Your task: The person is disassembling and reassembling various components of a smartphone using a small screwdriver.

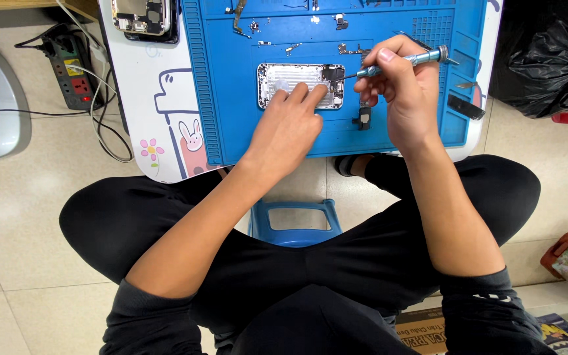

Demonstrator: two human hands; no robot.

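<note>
An opened silver phone housing (283,79) lies flat in the middle of a blue repair mat (231,98). My left hand (288,125) rests on its lower edge, two fingertips pressing it down. My right hand (403,85) grips a slim metal screwdriver (402,60), held nearly level, its tip at the dark parts in the housing's upper right corner. A small black part (363,115) sits on the mat just under my right hand.
Small screws and brackets (346,47) lie scattered at the mat's top. Another opened phone (142,16) sits at the table's top left. A power strip (73,66) with cables is on the floor left, a black bag (553,56) right, a blue stool (294,223) below.
</note>
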